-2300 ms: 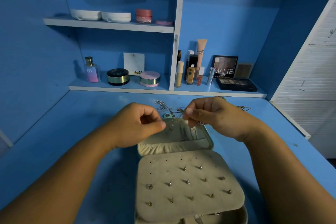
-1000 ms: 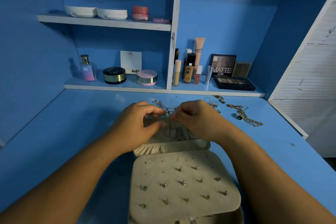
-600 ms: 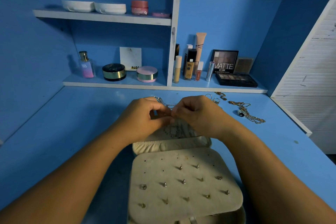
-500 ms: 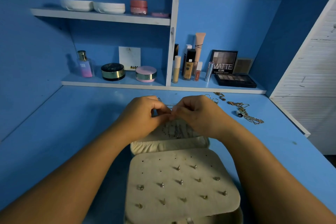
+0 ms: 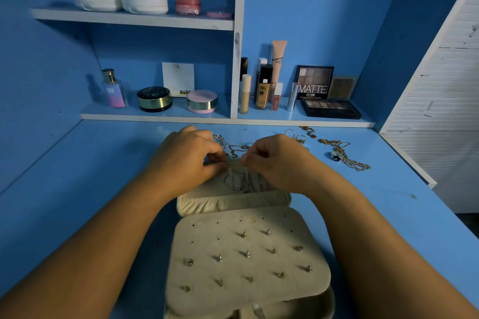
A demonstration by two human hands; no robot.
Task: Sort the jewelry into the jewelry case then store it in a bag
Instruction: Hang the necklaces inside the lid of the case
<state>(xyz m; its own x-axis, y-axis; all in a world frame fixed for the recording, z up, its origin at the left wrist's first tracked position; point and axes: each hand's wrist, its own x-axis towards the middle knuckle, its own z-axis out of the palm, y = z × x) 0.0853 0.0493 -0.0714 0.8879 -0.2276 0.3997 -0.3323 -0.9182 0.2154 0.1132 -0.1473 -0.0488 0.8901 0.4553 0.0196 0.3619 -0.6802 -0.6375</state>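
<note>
An open beige jewelry case [image 5: 233, 204] lies on the blue desk. Its flat earring panel [image 5: 246, 261] in front holds several stud earrings. Thin necklaces [image 5: 241, 180] hang against the inside of the raised lid. My left hand [image 5: 186, 160] and my right hand [image 5: 277, 160] are both at the lid's top edge, fingertips pinched on a fine chain there. More silver chain [image 5: 228, 145] lies just behind the hands. Loose rings [image 5: 295, 136], a gold chain [image 5: 347, 155] and a dark-stoned ring [image 5: 335, 156] lie on the desk at right.
A low shelf [image 5: 220, 118] at the back carries a perfume bottle [image 5: 114, 89], round compacts [image 5: 154, 98], foundation tubes [image 5: 264, 85] and eyeshadow palettes [image 5: 329, 107]. An upper shelf holds white dishes [image 5: 119, 4] and a pink jar [image 5: 188, 4]. A white slatted panel [image 5: 445, 111] stands at right.
Both hands came together over the lid's top edge and lowered slightly onto it, still pinching the chain. The camera shifted a little.
</note>
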